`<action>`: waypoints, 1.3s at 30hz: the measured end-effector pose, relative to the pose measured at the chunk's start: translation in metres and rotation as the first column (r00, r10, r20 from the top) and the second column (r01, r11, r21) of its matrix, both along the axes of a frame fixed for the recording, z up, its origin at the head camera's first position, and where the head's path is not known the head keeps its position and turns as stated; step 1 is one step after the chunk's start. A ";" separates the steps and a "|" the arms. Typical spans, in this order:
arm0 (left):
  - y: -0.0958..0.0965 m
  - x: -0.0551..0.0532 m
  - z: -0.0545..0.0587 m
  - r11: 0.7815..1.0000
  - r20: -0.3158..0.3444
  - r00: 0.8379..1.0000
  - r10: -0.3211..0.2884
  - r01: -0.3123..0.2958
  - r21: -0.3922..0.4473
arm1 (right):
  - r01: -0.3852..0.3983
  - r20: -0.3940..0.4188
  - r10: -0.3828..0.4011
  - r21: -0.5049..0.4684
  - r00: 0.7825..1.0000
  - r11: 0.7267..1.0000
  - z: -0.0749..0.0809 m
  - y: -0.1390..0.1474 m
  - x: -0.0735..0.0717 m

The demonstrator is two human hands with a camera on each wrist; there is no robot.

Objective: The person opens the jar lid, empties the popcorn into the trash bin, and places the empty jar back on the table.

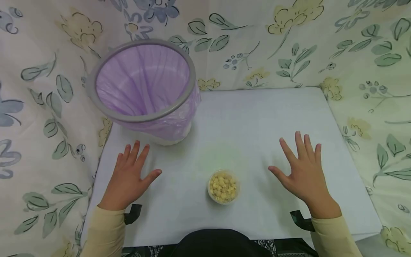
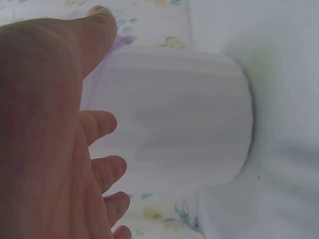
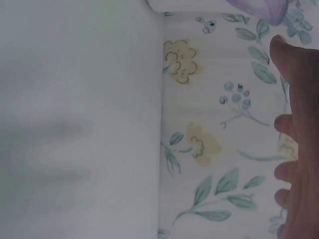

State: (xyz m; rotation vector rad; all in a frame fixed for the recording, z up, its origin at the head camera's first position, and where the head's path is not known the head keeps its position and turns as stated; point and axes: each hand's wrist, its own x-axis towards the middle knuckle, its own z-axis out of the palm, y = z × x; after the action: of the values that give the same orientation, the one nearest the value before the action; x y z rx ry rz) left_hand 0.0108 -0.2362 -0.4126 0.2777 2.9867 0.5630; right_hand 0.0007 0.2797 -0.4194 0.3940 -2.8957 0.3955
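Note:
Both hands are spread over the white table, holding nothing. My left hand (image 1: 127,176) has straight fingers and lies just in front of the trash bin (image 1: 190,128). The bin is white with a grey rim and a purple bag lining it; in the left wrist view its white side (image 2: 174,114) stands beyond the fingers. My right hand (image 1: 303,175) is spread at the right side, thumb pointing left. Between the hands, nearer the front, sits a small round tub (image 1: 223,187) full of pale yellow chunks. Neither hand touches the tub.
The white tabletop (image 1: 257,125) ends at floral cloth (image 1: 244,46) hung behind and at both sides. Dark straps (image 1: 302,221) hang at the sleeve cuffs. The person's dark-clothed lap is at the front edge.

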 end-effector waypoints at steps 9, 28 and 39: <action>0.021 -0.003 -0.015 0.999 0.052 0.997 -0.050 0.049 0.023 | -0.175 -0.065 0.174 -0.014 0.983 0.984 -0.004 -0.042 -0.007; 0.087 0.008 -0.065 0.959 0.154 0.957 -0.247 0.218 0.181 | -0.455 0.047 0.461 -0.107 0.886 0.884 -0.019 -0.125 0.010; 0.122 0.010 -0.079 0.921 0.150 0.921 -0.360 0.325 0.216 | -0.449 0.097 0.456 -0.087 0.885 0.890 -0.036 -0.147 0.025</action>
State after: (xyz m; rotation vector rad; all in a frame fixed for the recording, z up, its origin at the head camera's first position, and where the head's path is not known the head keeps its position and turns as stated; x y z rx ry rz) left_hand 0.0208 -0.1146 -0.4919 0.7069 2.6186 0.7771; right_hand 0.0260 0.1325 -0.4556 1.0803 -2.8680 0.5928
